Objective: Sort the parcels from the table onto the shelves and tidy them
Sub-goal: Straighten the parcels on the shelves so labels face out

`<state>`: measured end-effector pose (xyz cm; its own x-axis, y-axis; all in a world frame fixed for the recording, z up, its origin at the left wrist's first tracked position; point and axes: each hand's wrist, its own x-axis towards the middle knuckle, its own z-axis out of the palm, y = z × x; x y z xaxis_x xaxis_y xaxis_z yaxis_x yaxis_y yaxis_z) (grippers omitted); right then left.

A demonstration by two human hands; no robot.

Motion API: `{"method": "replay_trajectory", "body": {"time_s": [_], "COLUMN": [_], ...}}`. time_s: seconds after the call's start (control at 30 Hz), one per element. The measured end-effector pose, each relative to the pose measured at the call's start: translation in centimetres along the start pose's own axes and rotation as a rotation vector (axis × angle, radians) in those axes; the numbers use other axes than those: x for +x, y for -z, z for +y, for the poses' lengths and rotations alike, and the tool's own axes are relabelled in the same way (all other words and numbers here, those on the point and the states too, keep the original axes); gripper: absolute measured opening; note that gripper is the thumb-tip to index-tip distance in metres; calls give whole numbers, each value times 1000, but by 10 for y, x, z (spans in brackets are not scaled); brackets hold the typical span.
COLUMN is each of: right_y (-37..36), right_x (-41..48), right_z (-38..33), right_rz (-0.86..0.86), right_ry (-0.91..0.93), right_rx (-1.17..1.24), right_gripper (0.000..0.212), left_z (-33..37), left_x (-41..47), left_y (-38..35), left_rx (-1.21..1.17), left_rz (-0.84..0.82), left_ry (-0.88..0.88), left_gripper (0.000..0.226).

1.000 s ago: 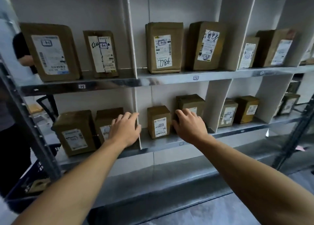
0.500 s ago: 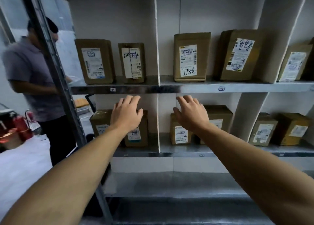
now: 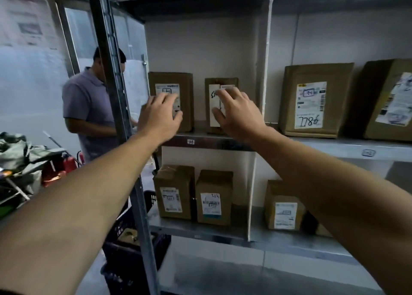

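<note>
Brown cardboard parcels with white labels stand upright on a grey metal shelving unit. On the upper shelf [image 3: 223, 143] my left hand [image 3: 159, 116] hangs in front of the leftmost parcel [image 3: 186, 89], fingers spread and relaxed. My right hand [image 3: 237, 114] is raised in front of the narrower parcel [image 3: 211, 85] beside it, fingers spread over its label. Whether either hand touches its parcel cannot be told. Neither hand grips anything. Further right stand a parcel marked 7786 [image 3: 314, 99] and a leaning one [image 3: 388, 101].
The lower shelf [image 3: 196, 228] holds two parcels on the left [image 3: 174, 192] [image 3: 214, 197] and another [image 3: 283, 207] past a white divider. A steel upright [image 3: 116, 94] crosses my left arm. A person in a purple shirt [image 3: 85, 107] stands behind it. A dark crate [image 3: 129, 248] sits below.
Both hands rose from the lower shelf's parcels to the two leftmost parcels on the upper shelf. My view swung left and came closer to the shelving.
</note>
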<state>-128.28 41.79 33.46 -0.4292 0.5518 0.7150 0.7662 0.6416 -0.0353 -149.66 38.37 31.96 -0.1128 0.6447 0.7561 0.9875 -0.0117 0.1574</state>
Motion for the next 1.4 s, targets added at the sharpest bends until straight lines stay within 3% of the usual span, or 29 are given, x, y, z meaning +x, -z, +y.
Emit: {"method": "replay_trajectory", "body": {"time_s": [0.47,0.87,1.4], "right_y": [-77,-106,-110], "right_x": [149,163,164], "right_z": [-51,-36,-37], "right_rz": [46,54,59], "right_ry": [67,-32,-21], "right_rx": [-37,167,215], "right_gripper": [57,49,47], "left_z": [-99,-117,-119], "left_x": [123,137,140], "left_y": [-11,-40,-47], "left_rx": [131,-129,-154], "left_rz": [66,7,18], "left_ry": [-168,-241,-216], "left_gripper": [53,52,51]}}
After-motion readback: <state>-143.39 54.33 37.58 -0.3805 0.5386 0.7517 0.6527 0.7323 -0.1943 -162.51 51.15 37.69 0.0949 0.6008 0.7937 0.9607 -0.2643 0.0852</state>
